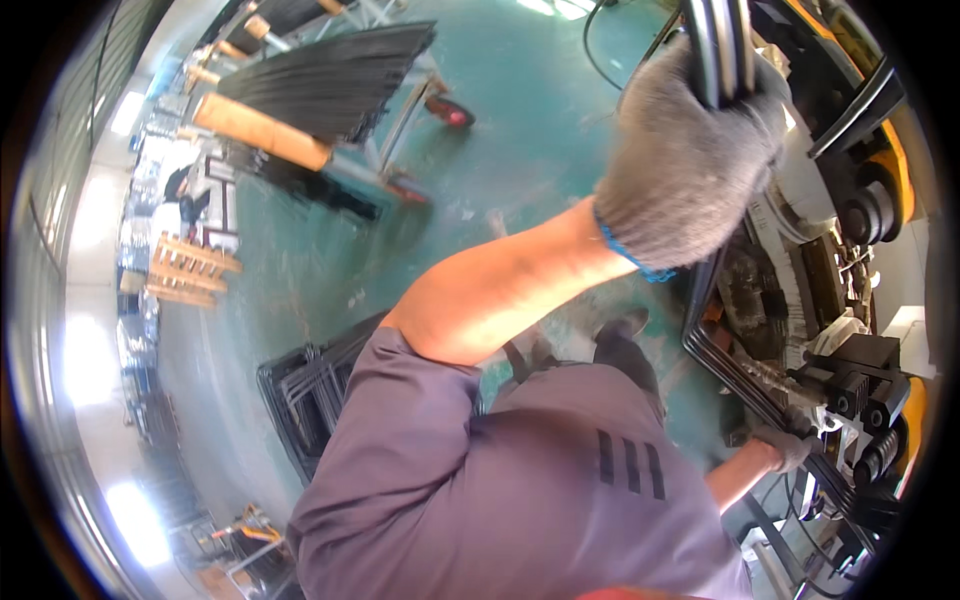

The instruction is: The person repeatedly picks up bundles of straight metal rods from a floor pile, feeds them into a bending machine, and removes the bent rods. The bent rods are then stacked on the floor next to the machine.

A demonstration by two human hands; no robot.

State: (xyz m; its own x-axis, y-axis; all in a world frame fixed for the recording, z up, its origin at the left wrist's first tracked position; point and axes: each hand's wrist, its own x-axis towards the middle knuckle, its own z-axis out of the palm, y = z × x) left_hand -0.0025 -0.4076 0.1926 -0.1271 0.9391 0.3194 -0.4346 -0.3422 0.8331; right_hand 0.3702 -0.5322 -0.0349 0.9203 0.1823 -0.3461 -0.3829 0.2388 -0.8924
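Observation:
My left hand [695, 150], in a grey knitted glove with a blue cuff edge, is raised at the upper right and closed around several black metal rods [735, 384]. The rods run side by side from above that fist, pass behind the glove, and bend down toward the lower right. Farther down the bundle, my right hand [787, 447], also gloved, is wrapped about the rods beside a machine [850, 375] with black blocks and rollers. Part of its fingers is hidden by the rods.
Yellow-edged machine parts [898, 165] line the right side. A wheeled rack with wooden arms [262, 132] carries a bundle of thin black rods [335, 75] at upper left. Bent black frames [310, 400] are stacked behind my left arm. A wooden pallet [187, 270] stands farther left on the green floor [520, 130].

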